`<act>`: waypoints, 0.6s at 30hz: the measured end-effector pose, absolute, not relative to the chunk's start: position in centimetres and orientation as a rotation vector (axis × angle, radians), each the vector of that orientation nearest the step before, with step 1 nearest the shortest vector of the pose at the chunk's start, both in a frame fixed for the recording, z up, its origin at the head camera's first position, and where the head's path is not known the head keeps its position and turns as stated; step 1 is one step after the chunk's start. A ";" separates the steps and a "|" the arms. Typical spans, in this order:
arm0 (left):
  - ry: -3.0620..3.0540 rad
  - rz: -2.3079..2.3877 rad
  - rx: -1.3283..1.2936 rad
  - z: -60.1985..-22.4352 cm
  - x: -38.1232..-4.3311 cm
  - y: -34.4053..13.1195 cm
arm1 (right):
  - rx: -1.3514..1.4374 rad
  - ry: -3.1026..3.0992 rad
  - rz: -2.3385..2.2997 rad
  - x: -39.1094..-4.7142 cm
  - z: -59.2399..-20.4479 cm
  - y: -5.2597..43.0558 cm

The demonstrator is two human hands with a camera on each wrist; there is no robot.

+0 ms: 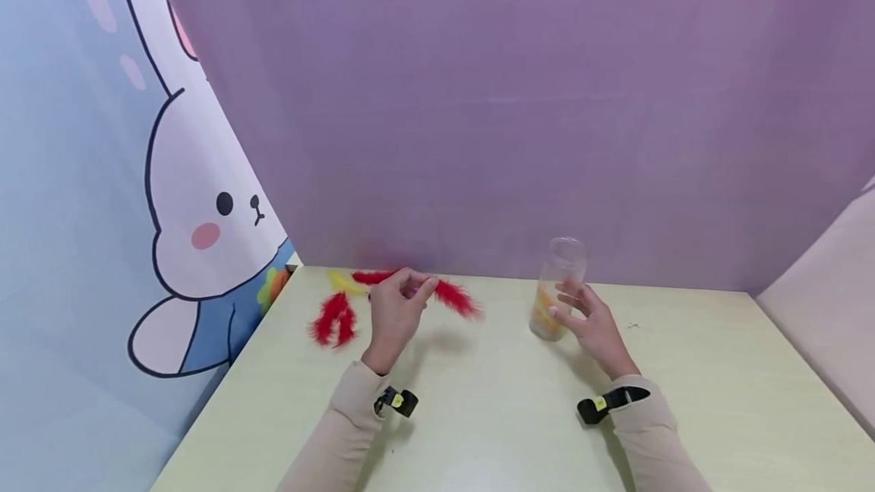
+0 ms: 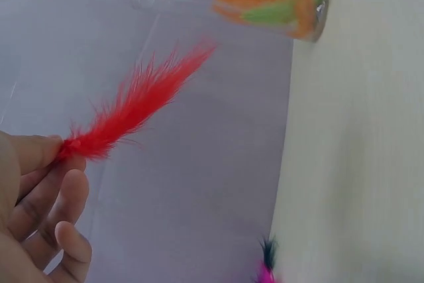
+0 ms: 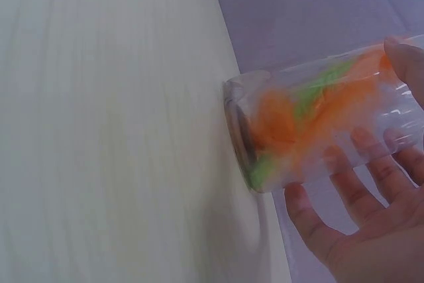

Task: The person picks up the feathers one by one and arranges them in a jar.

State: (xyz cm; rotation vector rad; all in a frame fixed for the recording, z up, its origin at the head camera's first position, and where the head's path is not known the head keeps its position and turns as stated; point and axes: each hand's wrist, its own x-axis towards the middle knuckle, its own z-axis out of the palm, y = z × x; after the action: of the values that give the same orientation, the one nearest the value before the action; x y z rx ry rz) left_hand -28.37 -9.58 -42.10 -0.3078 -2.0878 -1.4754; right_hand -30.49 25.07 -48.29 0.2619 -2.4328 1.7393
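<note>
In the head view my left hand [image 1: 396,316] pinches a red feather [image 1: 458,300] by its end, thumb against fingertips, above the table. The feather [image 2: 142,107] points away from those fingers toward the jar in the left wrist view. My right hand [image 1: 597,327] grips a clear, open-topped jar [image 1: 558,291], thumb on one side and fingers on the other. This jar [image 3: 331,114] leans slightly, its base close over the table, with orange and green feathers [image 3: 278,120] inside. Several red feathers [image 1: 333,320] and a yellow feather [image 1: 347,282] lie left of my left hand.
A pale wooden table [image 1: 492,401] spans the front, with a purple cloth [image 1: 513,112] hanging behind it. On the left hangs a blue sheet with a rabbit drawing [image 1: 198,196]. Part of a dark and pink feather [image 2: 267,263] shows near the table's back edge.
</note>
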 end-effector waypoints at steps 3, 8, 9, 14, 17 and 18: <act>-2.070 -1.503 -0.316 -41.7 -28.4 -9.2 | 0.248 -2.431 1.740 -30.5 -48.3 25.1; -2.044 -1.499 -0.339 -41.2 -28.4 -8.8 | 0.245 -2.433 1.744 -30.3 -48.3 25.0; -2.039 -1.500 -0.342 -41.1 -28.4 -8.7 | 0.247 -2.434 1.743 -30.2 -48.2 25.0; -2.026 -1.512 -0.351 -40.5 -28.6 -8.3 | 0.252 -2.441 1.735 -30.0 -47.8 25.0; -2.012 -1.526 -0.349 -40.0 -28.6 -8.1 | 0.258 -2.446 1.730 -29.9 -47.5 25.1; -2.007 -1.530 -0.349 -39.8 -28.6 -8.0 | 0.259 -2.447 1.731 -29.9 -47.4 25.1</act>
State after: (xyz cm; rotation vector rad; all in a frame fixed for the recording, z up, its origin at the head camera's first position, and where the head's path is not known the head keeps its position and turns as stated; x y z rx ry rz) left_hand -28.61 -8.04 -39.82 -0.3488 -2.0065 -1.5297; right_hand -29.89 25.08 -47.42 0.2591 -2.4465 1.7306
